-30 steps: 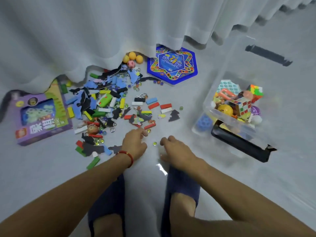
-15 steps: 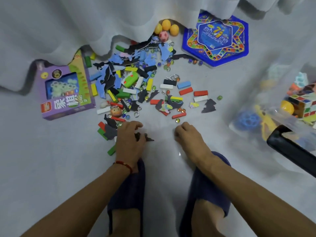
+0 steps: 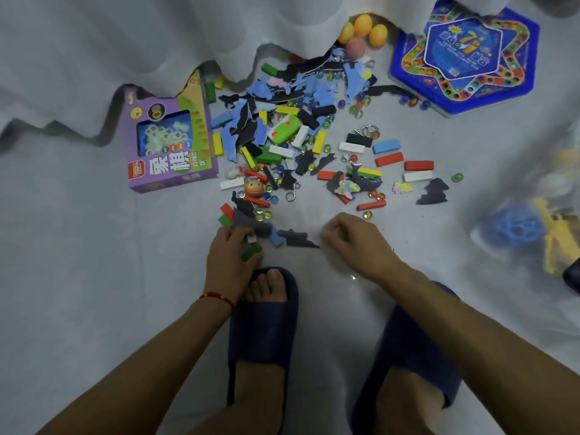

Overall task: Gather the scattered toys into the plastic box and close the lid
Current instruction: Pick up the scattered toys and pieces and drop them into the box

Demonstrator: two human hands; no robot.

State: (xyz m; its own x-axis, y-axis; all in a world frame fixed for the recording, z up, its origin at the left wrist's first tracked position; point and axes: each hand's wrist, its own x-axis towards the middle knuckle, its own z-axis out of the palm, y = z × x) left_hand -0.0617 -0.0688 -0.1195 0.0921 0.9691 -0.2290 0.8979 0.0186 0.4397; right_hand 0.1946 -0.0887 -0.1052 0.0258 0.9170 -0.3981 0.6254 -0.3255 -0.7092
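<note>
Toys (image 3: pixel 301 142) lying scattered on floor (image 3: pixel 94 277) below curtain (image 3: pixel 125 32). Left hand (image 3: pixel 230 255) at pile's near edge, gripping green block (image 3: pixel 251 252). Right hand (image 3: pixel 351 240) beside it, fingers curled, grip unclear. Box (image 3: pixel 533 233) blurred, right of pile.

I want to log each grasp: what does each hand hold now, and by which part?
The left hand curls around a green block, near its end. The right hand is curled; whether it holds anything cannot be told.

Dim, cool, even light. The curtain (image 3: pixel 131 42) hem casts a dark shadow on the floor below it. Far right of it, the plastic box (image 3: pixel 533 227) is smeared by blur; edges bow outward.
</note>
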